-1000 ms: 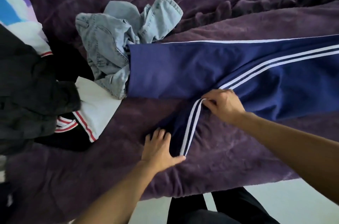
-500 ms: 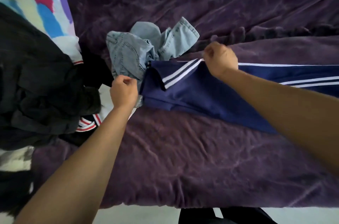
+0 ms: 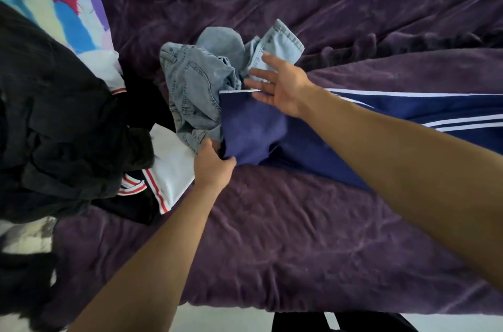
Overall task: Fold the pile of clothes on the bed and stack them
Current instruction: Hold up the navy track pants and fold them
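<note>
A: How far along is the person?
B: Early. Nearest in, the left hand is mid-bed. Its grip is clamped on the near left corner of the navy track pants, thumb on top, fingers tucked out of sight.
A: Where do the pants sit?
B: Flat on the bed, running from the middle out past the right edge of view. Legs look doubled lengthwise, with a white stripe along the far edge. Judgement: first fold done, crosswise folds left.
A: Other hand?
B: The right hand is just beyond, at the pants' far left corner, grip apart, fingers spread. Can't tell if it touches the cloth or hovers.
A: Rest of the pile?
B: All unfolded. A white top with red trim and black clothes are heaped at the bed's left side. Farther back, crumpled light jeans touch the pants' left end. No finished stack in view.
A: Net?
B: One item part-folded, at least three to go, stacking not started.
</note>
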`<state>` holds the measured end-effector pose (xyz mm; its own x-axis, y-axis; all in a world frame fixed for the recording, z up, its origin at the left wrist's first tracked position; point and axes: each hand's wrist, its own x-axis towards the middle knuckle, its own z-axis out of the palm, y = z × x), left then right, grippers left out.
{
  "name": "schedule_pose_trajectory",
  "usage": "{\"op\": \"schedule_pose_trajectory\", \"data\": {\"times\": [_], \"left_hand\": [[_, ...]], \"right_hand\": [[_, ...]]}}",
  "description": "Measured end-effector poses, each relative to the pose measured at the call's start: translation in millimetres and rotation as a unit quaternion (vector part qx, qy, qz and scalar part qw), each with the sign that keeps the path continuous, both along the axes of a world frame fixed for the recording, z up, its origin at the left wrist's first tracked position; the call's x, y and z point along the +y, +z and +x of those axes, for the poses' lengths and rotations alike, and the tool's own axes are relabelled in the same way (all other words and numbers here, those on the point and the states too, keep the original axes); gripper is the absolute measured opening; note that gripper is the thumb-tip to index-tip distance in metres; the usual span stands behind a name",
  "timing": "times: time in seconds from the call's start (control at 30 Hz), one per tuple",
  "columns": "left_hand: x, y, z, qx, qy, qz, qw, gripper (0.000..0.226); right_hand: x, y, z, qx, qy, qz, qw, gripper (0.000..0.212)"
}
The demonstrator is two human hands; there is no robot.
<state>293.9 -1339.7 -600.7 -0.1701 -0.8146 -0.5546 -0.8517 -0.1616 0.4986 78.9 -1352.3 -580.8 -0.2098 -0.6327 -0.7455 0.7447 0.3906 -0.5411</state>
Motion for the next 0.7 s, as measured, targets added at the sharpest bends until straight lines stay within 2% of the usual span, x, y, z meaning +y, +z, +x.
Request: {"op": "schedule_pose_trajectory", "data": {"times": [0.07, 0.1, 0.17, 0.23, 0.33, 0.4, 0.47, 0.53, 0.63, 0.7], "left_hand": [[-9.4, 1.6, -5.7, 0.019, 0.01, -0.048, 0.999, 0.057], [-12.7, 1.6, -11.9, 0.044, 0.025, -0.041, 0.998, 0.067], [-14.5, -4.2, -26.2, 0.07, 0.054, -0.018, 0.996, 0.073], [-13.3, -13.4, -38.1, 0.06, 0.061, -0.024, 0.996, 0.067], [-21.3, -19.5, -47.0, 0.061, 0.081, -0.023, 0.995, 0.051], [-31.3, -15.6, -43.6, 0.056, 0.07, -0.034, 0.995, 0.038], [-40.0, -6.1, -33.7, 0.055, 0.049, -0.055, 0.996, 0.024], [-43.4, 3.9, -22.8, 0.069, 0.04, -0.062, 0.995, 0.01], [-36.0, 14.2, -21.4, 0.087, 0.022, -0.045, 0.995, 0.012], [-25.9, 23.1, -36.6, 0.113, -0.01, -0.057, 0.992, 0.016]], "right_hand": [[7.5, -6.3, -6.0, 0.142, 0.031, 0.024, 0.989, 0.015], [19.4, -13.3, -7.0, 0.255, 0.065, 0.044, 0.964, 0.018], [59.9, -31.5, -5.4, 0.455, 0.155, 0.087, 0.873, 0.019], [115.5, -50.7, -0.3, 0.533, 0.216, 0.132, 0.807, 0.021], [194.0, -71.5, -1.5, 0.579, 0.268, 0.197, 0.745, 0.03], [224.8, -81.3, -18.4, 0.606, 0.311, 0.247, 0.689, 0.045], [237.8, -87.9, -43.3, 0.586, 0.344, 0.311, 0.665, 0.063], [239.6, -97.8, -66.8, 0.537, 0.375, 0.354, 0.668, 0.074], [232.2, -115.6, -85.9, 0.441, 0.431, 0.357, 0.702, 0.084], [228.6, -118.9, -88.5, 0.414, 0.452, 0.333, 0.717, 0.088]]}}
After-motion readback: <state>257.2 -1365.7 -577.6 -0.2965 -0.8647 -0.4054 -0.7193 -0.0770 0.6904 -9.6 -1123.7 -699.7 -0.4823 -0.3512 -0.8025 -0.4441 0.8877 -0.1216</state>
